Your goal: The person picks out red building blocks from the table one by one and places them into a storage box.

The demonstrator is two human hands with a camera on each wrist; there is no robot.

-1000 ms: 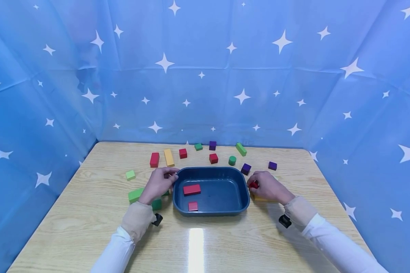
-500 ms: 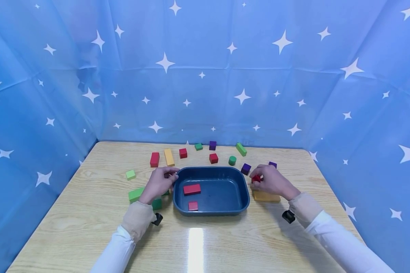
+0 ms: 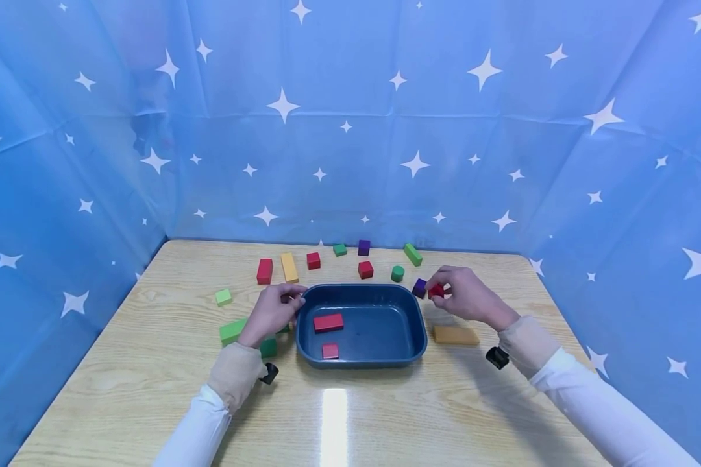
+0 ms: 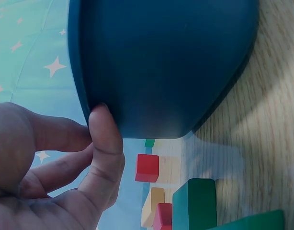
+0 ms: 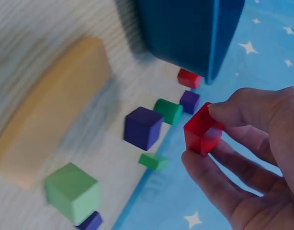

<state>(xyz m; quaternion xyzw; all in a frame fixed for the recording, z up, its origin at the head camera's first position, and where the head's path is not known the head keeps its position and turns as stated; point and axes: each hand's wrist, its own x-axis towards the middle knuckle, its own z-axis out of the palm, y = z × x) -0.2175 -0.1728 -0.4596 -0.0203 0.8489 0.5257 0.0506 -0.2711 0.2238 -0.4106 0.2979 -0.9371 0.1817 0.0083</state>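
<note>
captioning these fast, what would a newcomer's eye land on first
Probably the blue tray at centre, two red blocks inside, the left hand gripping its left side. Then the right hand, pinching another red block to the tray's right. A starry blue curtain fills the background.

The tray [image 3: 382,331] has room at right; 2 red blocks [image 3: 328,323] obstruct its left half.

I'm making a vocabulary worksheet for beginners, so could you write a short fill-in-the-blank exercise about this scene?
1. The right hand holds a ____ block.
2. The left hand grips the rim of a dark ____ tray.
3. Inside the tray lie ____ red blocks.
4. The cylinder beyond the tray is ____.

Missing words: red; blue; two; green.
</note>
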